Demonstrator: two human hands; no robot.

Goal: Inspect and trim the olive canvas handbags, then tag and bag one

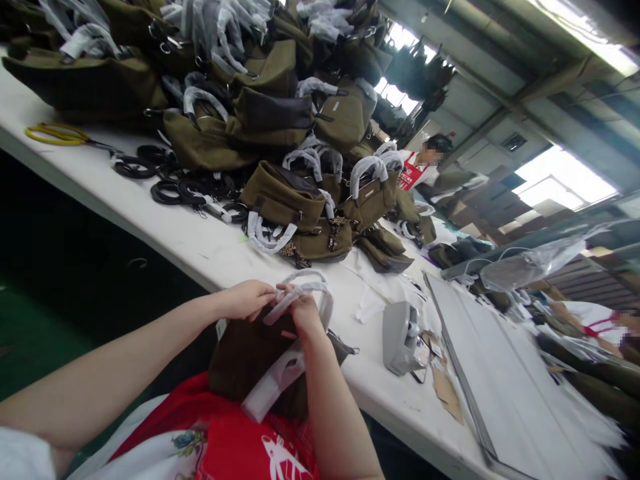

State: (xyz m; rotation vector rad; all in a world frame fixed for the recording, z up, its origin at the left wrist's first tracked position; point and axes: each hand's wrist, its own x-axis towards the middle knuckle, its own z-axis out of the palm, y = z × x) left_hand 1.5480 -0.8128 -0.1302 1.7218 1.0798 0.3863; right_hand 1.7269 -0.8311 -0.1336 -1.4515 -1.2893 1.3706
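A dark olive handbag [234,360] rests against my apron at the table's near edge. Its handle [324,293] is covered in pale, translucent wrapping and arches up at my hands. My right hand [301,310] is closed around this handle, fingers bent over it. Beside it, my left hand [249,300] is closed in a pinch, fingertips almost meeting those of the right; what they hold is too small to make out. A whitish band [275,388] lies across the bag's front below my right wrist.
Many olive bags [280,193] with wrapped handles are heaped along the white table [200,250]. Yellow-handled scissors [63,135] and coiled black straps [180,190] lie at left. A grey tape dispenser [399,337] stands right, near a large grey board [515,380]. Other people are beyond.
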